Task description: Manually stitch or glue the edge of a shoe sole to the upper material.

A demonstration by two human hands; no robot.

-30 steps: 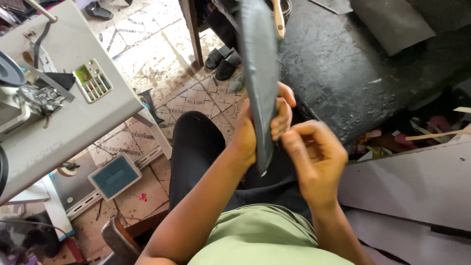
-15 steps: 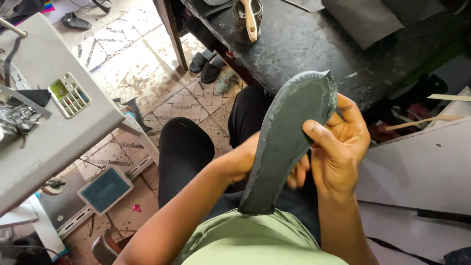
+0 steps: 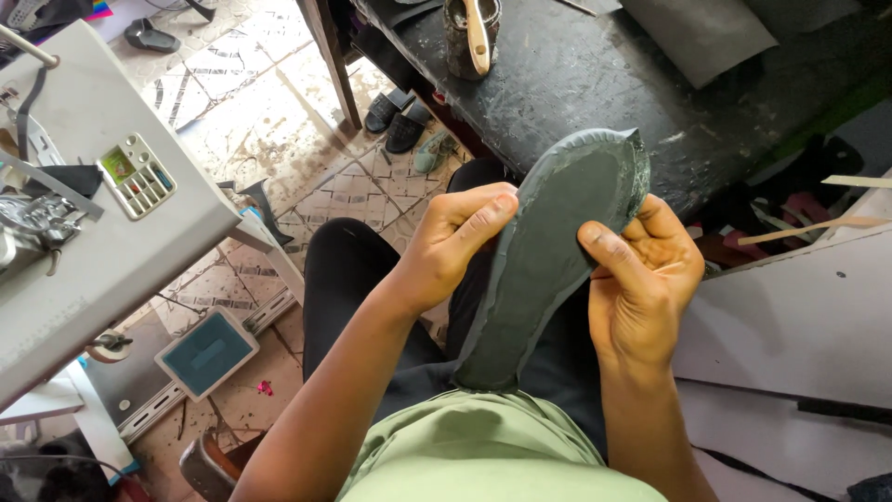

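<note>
Both hands clamped on grey shoe sole [image 3: 548, 270], frame centre: left hand [image 3: 455, 246], right hand [image 3: 646, 279]. Scuffed black table [image 3: 595, 84] above; patterned tile floor [image 3: 269, 112] upper left.

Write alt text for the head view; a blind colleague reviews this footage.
Seen from above, a seated person's left hand and right hand hold a dark grey shoe sole over their lap, flat face up. A black workbench with a brush pot lies ahead, and a grey sewing machine stands to the left.

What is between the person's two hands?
In the head view, a grey shoe sole stands between the left hand and the right hand; both grip its edges.
</note>
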